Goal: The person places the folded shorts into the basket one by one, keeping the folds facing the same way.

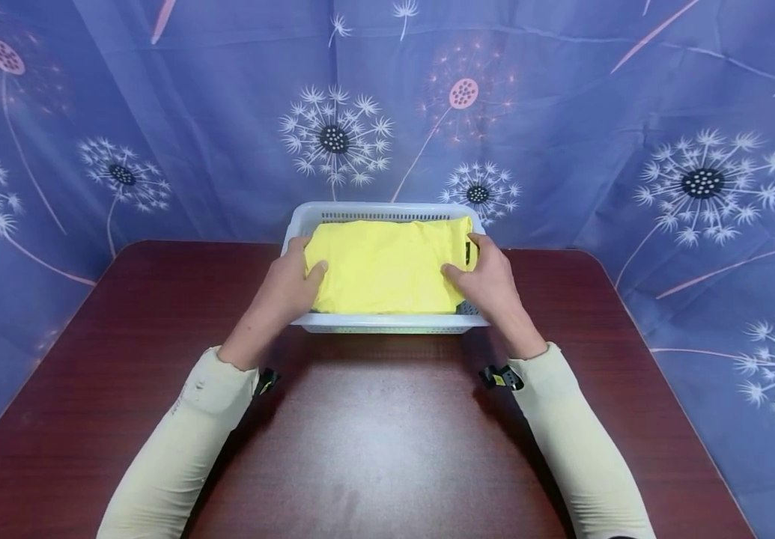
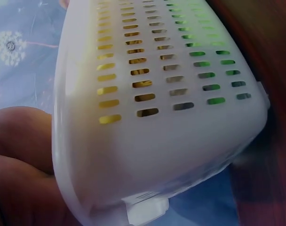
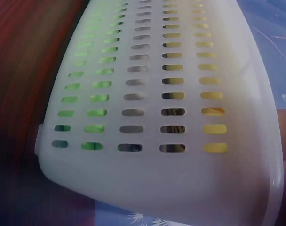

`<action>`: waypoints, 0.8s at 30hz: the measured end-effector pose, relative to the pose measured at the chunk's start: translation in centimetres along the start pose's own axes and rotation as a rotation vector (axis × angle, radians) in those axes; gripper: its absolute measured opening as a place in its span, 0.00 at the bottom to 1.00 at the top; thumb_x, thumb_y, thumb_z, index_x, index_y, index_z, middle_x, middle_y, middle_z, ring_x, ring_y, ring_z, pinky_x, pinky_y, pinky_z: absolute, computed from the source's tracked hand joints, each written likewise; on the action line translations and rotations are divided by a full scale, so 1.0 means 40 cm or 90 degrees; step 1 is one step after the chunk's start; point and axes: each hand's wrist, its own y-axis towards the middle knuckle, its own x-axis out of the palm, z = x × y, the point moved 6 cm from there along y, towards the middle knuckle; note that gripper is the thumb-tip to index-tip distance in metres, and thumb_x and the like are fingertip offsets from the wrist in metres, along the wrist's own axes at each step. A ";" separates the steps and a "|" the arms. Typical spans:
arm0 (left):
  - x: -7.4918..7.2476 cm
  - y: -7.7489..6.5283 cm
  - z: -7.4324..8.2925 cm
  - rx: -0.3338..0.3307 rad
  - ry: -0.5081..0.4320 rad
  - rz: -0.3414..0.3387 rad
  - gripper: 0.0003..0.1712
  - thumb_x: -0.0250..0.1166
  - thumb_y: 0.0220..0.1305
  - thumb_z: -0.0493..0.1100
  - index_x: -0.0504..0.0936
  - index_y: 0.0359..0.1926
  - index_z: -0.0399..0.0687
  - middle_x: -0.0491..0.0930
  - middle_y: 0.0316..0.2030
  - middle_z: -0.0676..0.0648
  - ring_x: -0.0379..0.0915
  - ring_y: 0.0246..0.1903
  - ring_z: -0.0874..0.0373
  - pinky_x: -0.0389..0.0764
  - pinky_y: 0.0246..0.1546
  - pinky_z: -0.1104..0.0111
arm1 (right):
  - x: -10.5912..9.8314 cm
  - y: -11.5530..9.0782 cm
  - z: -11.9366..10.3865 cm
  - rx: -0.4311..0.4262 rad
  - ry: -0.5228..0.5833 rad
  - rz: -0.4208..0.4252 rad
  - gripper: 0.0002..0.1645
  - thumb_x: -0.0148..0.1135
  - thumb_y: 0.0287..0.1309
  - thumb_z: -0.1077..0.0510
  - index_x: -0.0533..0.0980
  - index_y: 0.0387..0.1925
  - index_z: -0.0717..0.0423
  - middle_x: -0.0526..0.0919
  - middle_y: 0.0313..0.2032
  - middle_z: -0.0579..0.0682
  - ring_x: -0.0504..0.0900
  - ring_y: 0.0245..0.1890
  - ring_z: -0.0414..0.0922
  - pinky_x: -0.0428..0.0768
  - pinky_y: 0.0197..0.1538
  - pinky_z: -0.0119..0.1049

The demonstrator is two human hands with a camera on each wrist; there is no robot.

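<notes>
A folded yellow cloth (image 1: 387, 266) with a small black mark near its right end lies in a white plastic basket (image 1: 387, 320). My left hand (image 1: 294, 281) grips the cloth's left end, thumb on top and the other fingers mostly hidden. At the right end my right hand (image 1: 488, 278) holds it the same way, its thumb pressing the upper face. Slots in the basket wall (image 2: 190, 136) show yellow on top, with dark, grey and green layers below. Seen from the right wrist, the basket side (image 3: 147, 174) hides nearly all of that hand.
The basket stands at the far edge of a dark red-brown wooden table (image 1: 374, 434). Directly behind it hangs a blue curtain (image 1: 225, 112) with dandelion prints, which also runs along both sides. Both forearms wear pale sleeves (image 1: 579, 434) and reach over the tabletop.
</notes>
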 end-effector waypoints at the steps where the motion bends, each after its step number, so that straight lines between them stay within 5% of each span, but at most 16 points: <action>1: 0.001 0.000 0.001 0.001 0.007 0.003 0.37 0.53 0.82 0.44 0.52 0.81 0.31 0.73 0.68 0.27 0.73 0.65 0.38 0.73 0.67 0.46 | -0.001 0.000 0.000 -0.004 -0.009 0.004 0.50 0.68 0.68 0.51 0.56 0.81 0.64 0.62 0.79 0.63 0.59 0.80 0.60 0.66 0.76 0.59; 6: 0.002 -0.002 0.009 0.020 0.042 0.021 0.36 0.55 0.81 0.44 0.56 0.80 0.31 0.70 0.72 0.28 0.69 0.70 0.37 0.71 0.70 0.46 | -0.007 -0.001 -0.003 -0.017 -0.051 0.032 0.49 0.70 0.66 0.51 0.60 0.79 0.65 0.68 0.75 0.66 0.65 0.77 0.62 0.69 0.73 0.59; 15: -0.004 -0.005 0.023 0.079 0.097 0.058 0.34 0.59 0.78 0.41 0.65 0.75 0.25 0.76 0.64 0.24 0.74 0.64 0.32 0.74 0.66 0.44 | -0.017 -0.002 -0.006 -0.070 -0.114 0.077 0.48 0.74 0.60 0.50 0.67 0.74 0.69 0.74 0.69 0.69 0.71 0.70 0.65 0.71 0.71 0.59; 24: 0.005 -0.009 0.017 0.090 0.114 0.049 0.35 0.59 0.77 0.40 0.63 0.76 0.25 0.72 0.68 0.26 0.68 0.70 0.34 0.70 0.71 0.45 | -0.010 -0.011 -0.010 -0.108 -0.151 0.109 0.47 0.79 0.56 0.50 0.72 0.69 0.73 0.73 0.62 0.70 0.73 0.61 0.63 0.75 0.65 0.57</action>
